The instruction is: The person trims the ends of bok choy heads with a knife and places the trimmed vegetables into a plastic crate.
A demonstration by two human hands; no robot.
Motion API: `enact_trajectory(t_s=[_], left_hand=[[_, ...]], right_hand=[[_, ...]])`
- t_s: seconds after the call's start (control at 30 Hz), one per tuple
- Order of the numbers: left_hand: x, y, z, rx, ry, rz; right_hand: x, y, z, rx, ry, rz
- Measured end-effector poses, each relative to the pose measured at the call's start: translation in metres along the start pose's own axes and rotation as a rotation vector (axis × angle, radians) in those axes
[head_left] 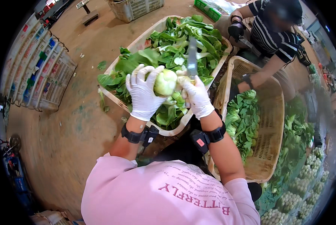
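Both my hands wear white gloves, above a large plastic crate [117,98] full of loose green leaves [171,35]. A head of bok choy [165,82] lies in my left hand [143,90], its pale round base turned toward my right hand and its leaves away to the far left, blurred. In my right hand [196,95] is a knife [192,56], gripped by the handle with its blade pointing up and away. The fingers of my right hand come close to the base; whether they touch it I cannot tell.
At right stands a second crate [267,131], partly filled with bok choy [245,116]. A co-worker [275,33] in a striped top reaches into it, a knife in the other hand. Stacked crates [44,75] stand at left; bagged bok choy [288,202] lies lower right.
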State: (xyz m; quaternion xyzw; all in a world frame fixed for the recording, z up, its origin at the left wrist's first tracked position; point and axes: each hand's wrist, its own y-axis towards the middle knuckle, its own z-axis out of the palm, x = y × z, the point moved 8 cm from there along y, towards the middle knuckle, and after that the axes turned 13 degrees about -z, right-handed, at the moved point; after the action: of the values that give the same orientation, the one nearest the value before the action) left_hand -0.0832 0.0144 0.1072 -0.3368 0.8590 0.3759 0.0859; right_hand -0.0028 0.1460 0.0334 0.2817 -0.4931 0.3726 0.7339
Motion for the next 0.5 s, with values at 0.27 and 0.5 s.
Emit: enact_trajectory(t_s=[0.27,0.5], left_hand=[[-0.015,0.001,0.018,0.16,0.161,0.315],[-0.035,0.001,0.011,0.022,-0.095,0.139]], right_hand=[[-0.027,0.012,-0.026,-0.057,-0.166,0.032],[-0.02,0.01,-0.026,-0.026,0.213,0.007]])
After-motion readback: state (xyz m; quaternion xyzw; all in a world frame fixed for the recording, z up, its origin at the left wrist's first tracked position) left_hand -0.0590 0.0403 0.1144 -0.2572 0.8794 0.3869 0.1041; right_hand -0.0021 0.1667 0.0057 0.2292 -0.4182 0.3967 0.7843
